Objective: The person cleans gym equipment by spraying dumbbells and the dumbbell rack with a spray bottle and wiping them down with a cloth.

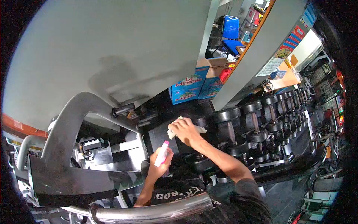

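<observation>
A grey wall fills the upper left, its outer edge lost in the lens's dark rim. Before it stands a grey machine frame, cut off low on the left. Rows of dumbbells run off to the right, the farthest too small to separate; the right forearm hides part of the nearest. A shiny metal tube crosses the person's dark shirt, covering some of its lettering. Blue cartons sit by the wall's end. The right hand, fingers bent, grips a pale cloth that pokes out on both sides, its middle covered. Below and left of it, the left hand is curled around a white-and-pink bottle; its lower part is hard to make out.
</observation>
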`<state>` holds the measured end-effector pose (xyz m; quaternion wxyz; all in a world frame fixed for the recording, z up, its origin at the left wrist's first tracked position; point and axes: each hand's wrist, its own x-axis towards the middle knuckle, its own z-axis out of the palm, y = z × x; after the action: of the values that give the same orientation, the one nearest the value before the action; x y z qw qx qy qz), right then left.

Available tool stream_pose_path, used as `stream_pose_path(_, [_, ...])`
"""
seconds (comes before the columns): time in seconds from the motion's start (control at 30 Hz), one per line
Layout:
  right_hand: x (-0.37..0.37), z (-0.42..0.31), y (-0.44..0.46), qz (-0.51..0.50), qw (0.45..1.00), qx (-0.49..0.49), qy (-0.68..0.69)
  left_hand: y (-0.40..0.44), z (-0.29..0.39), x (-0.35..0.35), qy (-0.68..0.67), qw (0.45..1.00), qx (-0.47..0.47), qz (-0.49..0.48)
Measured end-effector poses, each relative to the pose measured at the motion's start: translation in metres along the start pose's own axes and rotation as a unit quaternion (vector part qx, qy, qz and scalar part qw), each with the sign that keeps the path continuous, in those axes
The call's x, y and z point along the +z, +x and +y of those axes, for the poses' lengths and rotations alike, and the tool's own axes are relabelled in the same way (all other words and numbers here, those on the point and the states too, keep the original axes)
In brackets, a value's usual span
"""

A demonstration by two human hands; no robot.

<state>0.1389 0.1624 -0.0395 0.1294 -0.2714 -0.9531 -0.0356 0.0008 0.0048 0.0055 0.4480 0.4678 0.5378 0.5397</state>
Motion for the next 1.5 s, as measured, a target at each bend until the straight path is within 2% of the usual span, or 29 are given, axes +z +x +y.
stream_pose_path(0.03, [0.005,-0.008,0.008,0.003,1.0,-0.001,0.003,0.0,0.001,0.0,-0.006,1.0,0.007,0.005])
stream_pose_path(0.1, [0.013,-0.021,0.022,-0.165,0.984,-0.038,-0.063,-0.001,0.002,-0.002,0.003,1.0,-0.001,0.007])
stream_pose_path(0.17, [0.04,-0.028,0.026,-0.19,0.973,-0.08,-0.104,-0.002,0.003,-0.001,0.01,1.0,-0.01,0.01])
stream_pose_path(0.23, [0.067,-0.04,0.027,-0.26,0.919,-0.121,-0.27,-0.002,0.005,0.0,0.018,1.0,-0.005,0.021])
stream_pose_path(0.3, [0.069,-0.042,0.031,-0.27,0.918,-0.104,-0.271,0.001,0.001,-0.001,0.023,0.999,-0.016,0.023])
stream_pose_path(0.37, [0.05,-0.031,0.033,-0.289,0.938,-0.097,-0.163,0.0,-0.004,0.002,0.019,0.999,-0.044,0.016])
stream_pose_path(0.43, [0.029,-0.019,0.022,-0.257,0.956,-0.095,-0.107,0.004,0.003,0.003,0.021,0.998,-0.059,0.008])
stream_pose_path(0.5, [0.008,-0.002,0.007,-0.084,0.993,-0.072,0.039,0.007,0.006,0.007,0.003,0.997,-0.074,-0.005])
stream_pose_path(0.57, [-0.023,0.02,-0.007,0.018,0.99,-0.067,0.122,0.012,0.009,0.011,0.006,0.997,-0.078,0.003])
stream_pose_path(0.7, [-0.031,0.038,-0.03,0.071,0.978,0.044,0.194,0.019,0.009,0.02,0.041,0.994,-0.102,-0.003])
stream_pose_path(0.73, [-0.032,0.039,-0.031,0.069,0.978,0.043,0.194,0.02,0.005,0.022,0.04,0.994,-0.103,-0.003])
stream_pose_path(0.8, [-0.032,0.041,-0.028,0.112,0.957,0.119,0.238,0.021,-0.004,0.024,0.056,0.998,-0.027,-0.002])
stream_pose_path(0.9, [-0.016,0.067,-0.025,0.12,0.919,0.221,0.303,0.015,-0.004,0.022,0.043,0.998,-0.042,-0.005])
stream_pose_path(0.97, [0.008,0.098,-0.022,0.074,0.89,0.312,0.325,0.012,-0.006,0.018,0.05,0.998,-0.042,-0.001])
stream_pose_path(1.03, [0.009,0.129,-0.011,-0.075,0.882,0.338,0.318,0.01,-0.006,0.017,0.047,0.999,-0.026,-0.002])
stream_pose_path(1.1, [0.039,0.161,0.003,-0.076,0.866,0.323,0.374,0.01,-0.008,0.019,0.05,0.999,-0.019,-0.004])
stream_pose_path(1.17, [0.038,0.163,0.023,-0.07,0.878,0.324,0.345,0.008,-0.006,0.019,0.057,0.998,-0.014,-0.005])
stream_pose_path(1.2, [0.06,0.173,0.024,-0.132,0.897,0.291,0.306,0.007,-0.002,0.018,0.054,0.998,-0.022,-0.008])
stream_pose_path(1.23, [0.072,0.185,0.03,-0.278,0.859,0.204,0.379,0.007,0.002,0.018,0.051,0.998,-0.03,-0.011])
stream_pose_path(1.3, [0.14,0.201,0.013,-0.414,0.838,0.043,0.353,0.004,0.005,0.016,0.053,0.997,-0.052,-0.008])
stream_pose_path(1.33, [0.098,0.18,0.022,-0.446,0.804,0.156,0.361,0.004,0.006,0.015,0.052,0.996,-0.076,-0.005])
stream_pose_path(1.37, [0.076,0.177,0.031,-0.445,0.805,0.157,0.359,0.004,0.006,0.013,0.052,0.996,-0.073,-0.005])
stream_pose_path(1.43, [0.06,0.176,0.041,-0.511,0.82,0.114,0.23,0.001,0.004,0.007,0.048,0.997,-0.064,0.003])
stream_pose_path(1.5, [0.05,0.186,0.038,-0.506,0.829,0.093,0.22,0.0,0.002,0.006,0.039,0.997,-0.067,0.013])
